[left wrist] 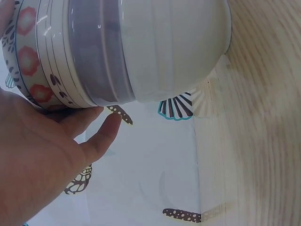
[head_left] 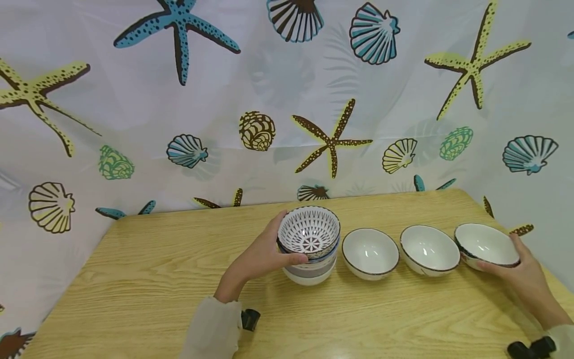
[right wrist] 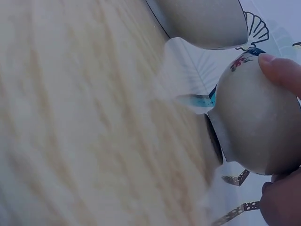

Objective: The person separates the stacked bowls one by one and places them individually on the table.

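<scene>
Your left grip [head_left: 263, 255] is bent round the upper part of a stack of bowls [head_left: 310, 273], thumb on the near side and fingers along the far side. The stack stands upright on the wooden counter [head_left: 170, 284]; its top bowl [head_left: 309, 229] has a dark geometric pattern inside, and a red-flowered band and a grey band show lower down. Your right grip [head_left: 522, 271] holds the rightmost bowl [head_left: 486, 243] by its side, thumb near you; you can see a small red and blue motif on its outer wall. You cannot tell whether its foot touches the counter. Between your hands sit 2 white, dark-rimmed bowls, 1 nearer the stack [head_left: 370, 252] and 1 just beside the rightmost bowl [head_left: 429, 248]. A cloth [head_left: 215, 114] printed with starfish and shells hangs behind.
</scene>
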A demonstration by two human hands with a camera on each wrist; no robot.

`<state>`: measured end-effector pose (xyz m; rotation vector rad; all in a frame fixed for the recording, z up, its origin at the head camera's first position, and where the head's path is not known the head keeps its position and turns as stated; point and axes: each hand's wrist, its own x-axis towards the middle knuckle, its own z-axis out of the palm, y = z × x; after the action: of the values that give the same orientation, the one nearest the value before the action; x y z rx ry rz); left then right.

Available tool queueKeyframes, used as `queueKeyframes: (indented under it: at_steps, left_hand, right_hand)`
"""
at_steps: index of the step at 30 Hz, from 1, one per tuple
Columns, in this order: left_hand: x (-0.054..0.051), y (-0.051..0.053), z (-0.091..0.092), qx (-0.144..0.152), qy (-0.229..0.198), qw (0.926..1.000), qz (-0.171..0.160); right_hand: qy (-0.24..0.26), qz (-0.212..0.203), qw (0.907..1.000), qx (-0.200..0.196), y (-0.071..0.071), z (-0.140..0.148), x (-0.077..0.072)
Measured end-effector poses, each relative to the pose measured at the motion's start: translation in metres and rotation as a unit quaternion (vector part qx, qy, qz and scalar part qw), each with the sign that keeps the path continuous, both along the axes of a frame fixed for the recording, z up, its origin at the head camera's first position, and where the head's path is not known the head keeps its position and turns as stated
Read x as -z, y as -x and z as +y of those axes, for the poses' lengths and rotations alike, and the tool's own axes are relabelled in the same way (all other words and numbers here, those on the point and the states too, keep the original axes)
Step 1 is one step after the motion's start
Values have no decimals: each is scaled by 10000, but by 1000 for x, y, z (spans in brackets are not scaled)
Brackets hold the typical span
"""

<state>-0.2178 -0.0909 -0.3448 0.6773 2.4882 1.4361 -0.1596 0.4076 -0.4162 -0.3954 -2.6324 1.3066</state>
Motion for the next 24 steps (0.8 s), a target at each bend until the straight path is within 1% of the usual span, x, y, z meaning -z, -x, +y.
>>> queueKeyframes:
  at_steps: [6, 14, 18, 24]
  left_hand:
    - [1, 1, -2, -24, 19, 10000, -23]
    - [0, 0, -2, -41, 10, 10000, -50]
    - [-1, 0, -3, -43, 28, 10000, -39]
    - [0, -1, -4, -97, 62, 9999, -89]
  right_hand:
    - [-58, -155, 9997, -155, 1, 1, -3]
    - [-430, 44, 9987, -273, 0, 6, -1]
    - [-383, 96, 9988, -306, 1, 7, -3]
    - [-532, 146, 9983, -172, 5, 8, -6]
